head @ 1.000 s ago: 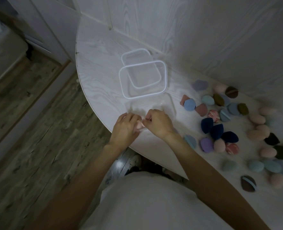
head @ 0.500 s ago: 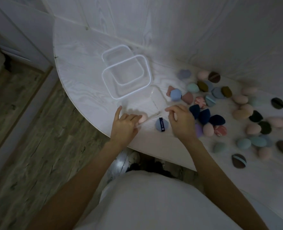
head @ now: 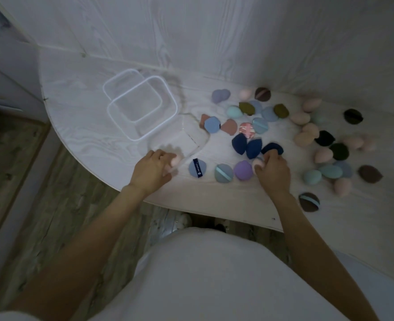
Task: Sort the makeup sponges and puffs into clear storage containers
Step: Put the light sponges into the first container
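Note:
Many makeup sponges and puffs in pink, blue, teal, purple and dark tones lie scattered over the right half of the white table (head: 80, 126). My left hand (head: 153, 171) holds a pink sponge (head: 175, 160) at the near rim of a clear container (head: 186, 140). My right hand (head: 272, 172) curls round another pink sponge (head: 258, 163) beside a purple sponge (head: 243, 170) and a navy puff (head: 272, 148). Two clear lids (head: 142, 107) lie stacked behind the container.
A blue puff with a dark strap (head: 197, 169) and a grey-blue puff (head: 223, 173) lie between my hands. The table's curved front edge runs just under my wrists, with wood floor (head: 41, 193) to the left. A white wall backs the table.
My hands have separated. The right hand moved right into the pile and took hold of a pink sponge. The left hand stays at the container's rim with its pink sponge.

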The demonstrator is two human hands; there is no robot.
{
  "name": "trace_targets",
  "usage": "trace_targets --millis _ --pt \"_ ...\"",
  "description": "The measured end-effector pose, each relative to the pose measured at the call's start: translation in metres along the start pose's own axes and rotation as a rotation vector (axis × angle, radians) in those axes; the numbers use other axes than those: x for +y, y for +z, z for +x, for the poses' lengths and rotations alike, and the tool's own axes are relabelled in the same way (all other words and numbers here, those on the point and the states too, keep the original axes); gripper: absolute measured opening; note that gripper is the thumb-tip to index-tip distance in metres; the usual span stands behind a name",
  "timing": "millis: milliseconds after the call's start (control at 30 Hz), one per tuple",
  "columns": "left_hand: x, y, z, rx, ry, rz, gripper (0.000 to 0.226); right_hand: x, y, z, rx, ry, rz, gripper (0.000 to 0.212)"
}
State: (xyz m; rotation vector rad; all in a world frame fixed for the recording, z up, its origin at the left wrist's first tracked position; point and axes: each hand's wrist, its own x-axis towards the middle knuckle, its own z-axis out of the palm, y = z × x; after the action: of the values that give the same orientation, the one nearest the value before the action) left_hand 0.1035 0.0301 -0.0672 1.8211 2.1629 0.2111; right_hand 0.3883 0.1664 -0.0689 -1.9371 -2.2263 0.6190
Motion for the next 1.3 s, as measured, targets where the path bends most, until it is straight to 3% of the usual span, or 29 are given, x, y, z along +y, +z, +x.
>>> trace_targets --millis 200,400,533,667,767,1133,1300 --pt "0.009 0.0 0.001 -0.051 -0.026 -0.015 0.042 -0.009 -0.008 -0.016 -0.094 0.007 0.195 0.044" --pt "0.009 0.003 0.001 -0.041 -0.051 -0.004 0.049 -0.101 -0.018 -0.007 -0.192 -0.271 0.445 0.03" --pt "0.011 0.007 -0.001 0.025 -0.038 0.023 0.052 -0.158 0.013 0.011 -0.275 -0.515 0.214 0.026" --pt "0.007 0.012 -0.003 0.058 -0.067 0.118 0.044 -0.178 0.038 0.025 -0.269 -0.651 -0.265 0.022" --pt "0.004 0.015 -0.004 0.079 -0.073 0.091 0.045 -0.18 0.044 0.028 -0.261 -0.699 -0.429 0.024" --pt "0.001 0.022 -0.003 0.227 -0.052 0.034 0.038 -0.183 0.032 0.026 -0.397 -0.702 -0.443 0.023" --pt "0.001 0.022 -0.003 0.241 -0.053 0.03 0.038 -0.178 0.034 0.024 -0.374 -0.637 -0.41 0.04"
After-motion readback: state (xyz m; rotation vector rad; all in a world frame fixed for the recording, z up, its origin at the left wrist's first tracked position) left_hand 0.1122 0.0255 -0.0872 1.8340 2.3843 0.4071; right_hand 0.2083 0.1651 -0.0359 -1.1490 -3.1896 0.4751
